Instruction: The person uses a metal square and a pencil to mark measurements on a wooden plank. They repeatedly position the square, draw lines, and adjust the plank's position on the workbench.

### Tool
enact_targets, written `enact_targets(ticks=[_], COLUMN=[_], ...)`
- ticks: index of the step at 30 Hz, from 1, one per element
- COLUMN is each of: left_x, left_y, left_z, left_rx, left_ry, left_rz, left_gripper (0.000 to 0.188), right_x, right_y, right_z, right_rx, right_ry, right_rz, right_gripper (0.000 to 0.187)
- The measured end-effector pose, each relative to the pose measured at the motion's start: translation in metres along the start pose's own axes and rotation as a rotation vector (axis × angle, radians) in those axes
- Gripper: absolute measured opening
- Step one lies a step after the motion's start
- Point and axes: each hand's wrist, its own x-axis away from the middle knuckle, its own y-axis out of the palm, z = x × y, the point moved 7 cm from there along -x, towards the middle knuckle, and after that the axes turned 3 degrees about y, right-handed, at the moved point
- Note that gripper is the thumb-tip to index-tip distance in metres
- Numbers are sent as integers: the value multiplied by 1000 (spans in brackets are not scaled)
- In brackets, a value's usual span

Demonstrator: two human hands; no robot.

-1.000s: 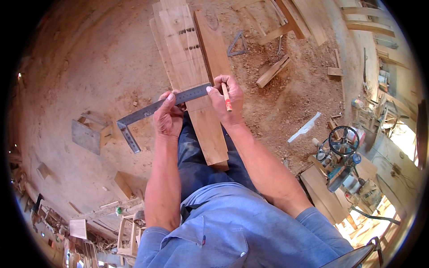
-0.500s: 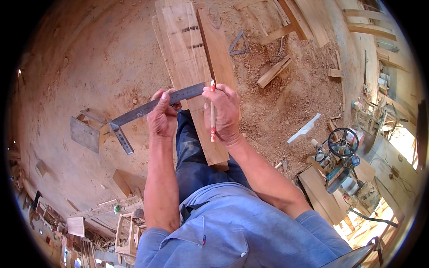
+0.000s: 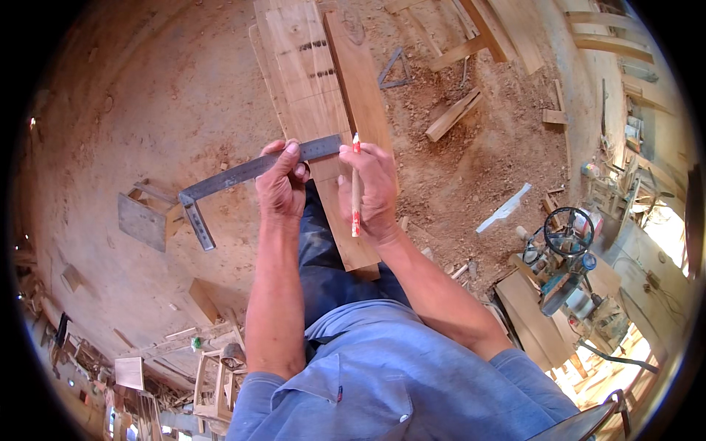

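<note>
My left hand (image 3: 281,180) is closed around the long blade of a metal carpenter's square (image 3: 234,176), thumb on top. The square's short arm hangs down at the left, and the blade's other end lies across a light wooden board (image 3: 312,110). In my right hand (image 3: 373,192) a red and wood-coloured pencil (image 3: 357,192) stands lengthwise, its tip pointing away from me. The right fingertips are close to the blade's end, over the board. Dark marks and thin cross lines show on the board's far part. A browner board (image 3: 360,81) lies along its right side.
A triangular set square (image 3: 395,70) and a wood offcut (image 3: 454,115) lie on the dusty ground to the right. A small wooden stool (image 3: 147,217) is at the left. A machine with a black handwheel (image 3: 568,231) stands at the right, near a leaning panel (image 3: 533,320).
My left hand has slid along the blade toward the board, to the right. The pencil in my right hand has shifted slightly right. The square stays nearly in place.
</note>
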Motion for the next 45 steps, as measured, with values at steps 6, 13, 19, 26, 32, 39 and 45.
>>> enact_targets(ticks=[6, 13, 19, 26, 32, 39, 45], left_x=[0, 0, 0, -1, -2, -2, -4], left_y=[1, 0, 0, 1, -1, 5, 7], left_z=[0, -1, 0, -1, -1, 1, 4], left_rx=[12, 6, -17, -17, -11, -13, -16], left_ry=[10, 39, 56, 47, 60, 74, 95], left_rz=[17, 29, 32, 24, 21, 9, 21], left_gripper=[30, 30, 29, 28, 27, 27, 28], right_x=[5, 0, -5, -10, -13, -14, -25], right_y=[-4, -11, -10, -11, -8, -8, -6], right_z=[2, 0, 3, 1, 4, 19, 17], right_rx=[-71, -129, -146, -156, -165, -258, -240], right_ry=[54, 59, 37, -25, 10, 221, 306], right_rz=[-27, -46, -83, -67, -186, -91, -151], right_gripper=[40, 31, 25, 22, 24, 19, 11])
